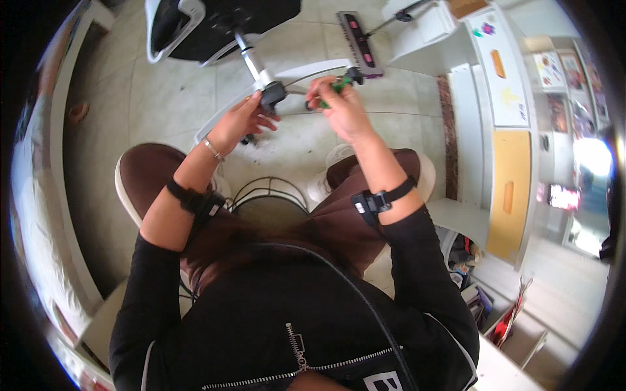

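Gotta be someone's home, probably a bedroom tbh. There's what looks like a bed [49, 221] at 9 o'clock, a mop [357, 45] just past 12, flower stickers [488, 29] around 1:30, little pictures [572, 68] at 2, plus a yellow drawer [516, 159] at 3.

Floor [411, 107]: pale grey tiles, thin darker joints. Directly on it, ahead of me: a swivel chair [255, 65], tipped over; I cannot make out its exact contact points. To its right, a long, narrow sweeper head [358, 44], pole attached. Far left, a small brown object [78, 112], kind unclear. My pale shoes [319, 187] rest nearer me.
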Tool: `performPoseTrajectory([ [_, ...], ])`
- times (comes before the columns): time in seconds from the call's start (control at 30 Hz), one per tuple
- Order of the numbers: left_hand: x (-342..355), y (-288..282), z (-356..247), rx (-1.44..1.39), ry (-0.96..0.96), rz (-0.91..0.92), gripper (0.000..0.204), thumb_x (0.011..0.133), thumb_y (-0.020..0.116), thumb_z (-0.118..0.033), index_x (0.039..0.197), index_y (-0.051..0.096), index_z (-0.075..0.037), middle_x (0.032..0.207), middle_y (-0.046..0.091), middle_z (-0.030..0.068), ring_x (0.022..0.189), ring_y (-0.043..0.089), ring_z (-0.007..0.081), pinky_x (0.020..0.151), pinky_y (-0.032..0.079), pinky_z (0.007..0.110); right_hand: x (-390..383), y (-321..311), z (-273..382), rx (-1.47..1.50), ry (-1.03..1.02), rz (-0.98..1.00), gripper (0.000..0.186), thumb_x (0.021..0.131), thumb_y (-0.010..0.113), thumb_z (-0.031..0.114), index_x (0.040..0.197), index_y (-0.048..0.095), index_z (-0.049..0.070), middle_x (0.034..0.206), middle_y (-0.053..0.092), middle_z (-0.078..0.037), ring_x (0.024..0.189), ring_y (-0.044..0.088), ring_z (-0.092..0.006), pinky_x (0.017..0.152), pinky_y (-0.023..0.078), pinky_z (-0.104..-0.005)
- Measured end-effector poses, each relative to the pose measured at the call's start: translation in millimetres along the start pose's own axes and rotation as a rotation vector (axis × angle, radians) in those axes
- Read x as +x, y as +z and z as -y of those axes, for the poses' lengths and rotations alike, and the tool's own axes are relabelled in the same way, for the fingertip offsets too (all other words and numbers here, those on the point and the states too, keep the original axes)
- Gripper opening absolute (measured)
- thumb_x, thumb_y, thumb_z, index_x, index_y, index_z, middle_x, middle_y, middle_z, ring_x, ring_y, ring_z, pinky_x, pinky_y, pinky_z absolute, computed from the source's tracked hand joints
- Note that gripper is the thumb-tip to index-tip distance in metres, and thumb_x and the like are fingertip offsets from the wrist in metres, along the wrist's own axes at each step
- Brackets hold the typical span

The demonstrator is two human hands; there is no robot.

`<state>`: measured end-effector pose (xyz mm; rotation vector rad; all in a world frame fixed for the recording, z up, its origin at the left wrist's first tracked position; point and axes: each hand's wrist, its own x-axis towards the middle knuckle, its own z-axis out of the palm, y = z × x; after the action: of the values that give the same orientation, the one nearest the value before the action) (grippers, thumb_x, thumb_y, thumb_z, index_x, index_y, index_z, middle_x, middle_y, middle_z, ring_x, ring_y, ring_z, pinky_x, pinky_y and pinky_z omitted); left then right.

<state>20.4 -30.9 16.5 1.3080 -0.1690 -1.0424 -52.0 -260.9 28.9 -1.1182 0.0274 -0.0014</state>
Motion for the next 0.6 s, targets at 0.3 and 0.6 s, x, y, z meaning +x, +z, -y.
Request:
performPoseTrajectory([
  [0.3, -4.7, 4.4, -3.9, -0.015, -0.014, 0.016, 0.048, 0.1, 0.027, -0.046, 0.121, 0.048, -0.008, 0.103, 0.063, 0.0086, 0.089, 0.061, 0.0157, 0.074, 0.044, 0.026, -3.1, 6.8, 8.8, -0.443, 0.08, -0.109, 0.027, 0.091, 0.059, 0.028, 0.092, 0.06, 0.001, 0.079, 0.064, -0.004, 0.067, 0.06, -0.0112, 0.063, 0.046, -0.0245],
  [0.6, -4.4, 4.6, -3.5, -0.029, -0.01, 0.003, 0.048, 0.099, 0.029, -0.046, 0.123, 0.048, -0.009, 0.104, 0.063, 0.0095, 0.089, 0.061, 0.0162, 0.076, 0.043, 0.027, 0.3, 16.6, 7.3, -0.639, 0.107, -0.141, 0.025, 0.085, 0.067, 0.024, 0.101, 0.065, 0.004, 0.088, 0.066, -0.001, 0.071, 0.056, -0.0069, 0.066, 0.044, -0.0213],
])
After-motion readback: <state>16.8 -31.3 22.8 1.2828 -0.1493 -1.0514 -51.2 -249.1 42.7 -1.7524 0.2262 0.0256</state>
